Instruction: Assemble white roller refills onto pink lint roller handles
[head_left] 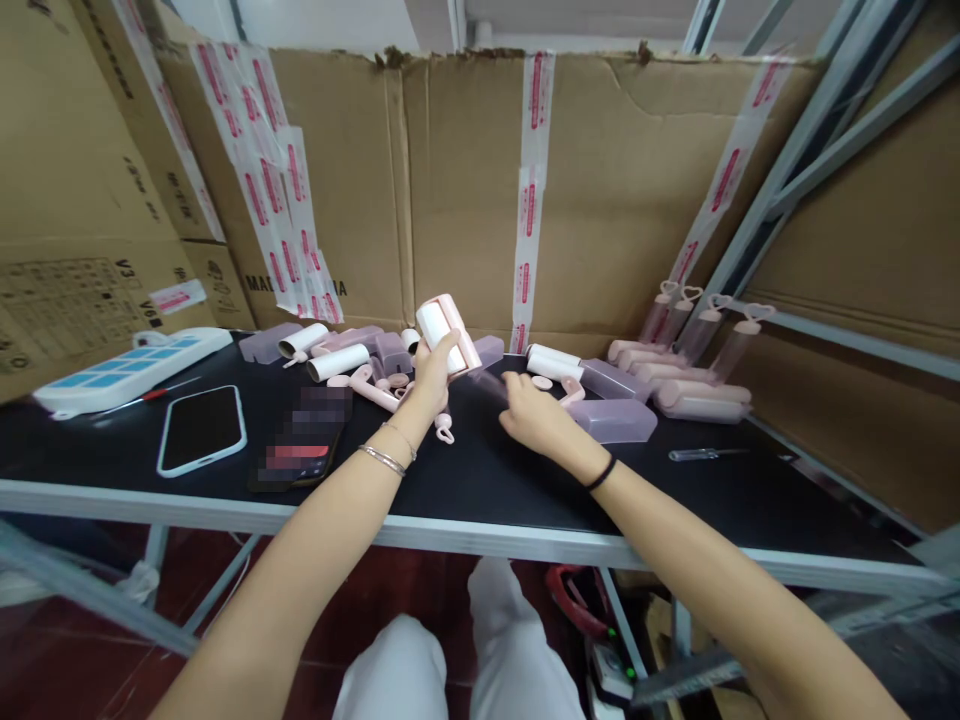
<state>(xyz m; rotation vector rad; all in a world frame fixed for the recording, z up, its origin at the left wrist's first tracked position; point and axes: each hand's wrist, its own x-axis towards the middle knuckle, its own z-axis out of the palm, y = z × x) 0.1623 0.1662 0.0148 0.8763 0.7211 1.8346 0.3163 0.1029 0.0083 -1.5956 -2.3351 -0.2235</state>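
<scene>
My left hand (431, 375) is closed around a lint roller (448, 333), a white sticky roll in a pale pink shell, raised and tilted above the table. My right hand (534, 408) has its fingers curled in a pinch. A blurred translucent purple cover (489, 386) reaches from those fingertips toward the lint roller. Below my left hand lies a small pink part with a loop (445, 428). Beside my right hand are a white roll (553, 361), a pink handle piece (572, 391) and another translucent purple cover (611, 420).
Several assembled lint rollers (701, 400) with heart-shaped loops stand at the right, near a small clear-handled tool (703, 454). White rolls (337, 362) and pink parts lie left of centre. Farther left are two phones (202, 430), a screwdriver (154, 395) and a power strip (135, 370). Cardboard (465, 200) walls the back.
</scene>
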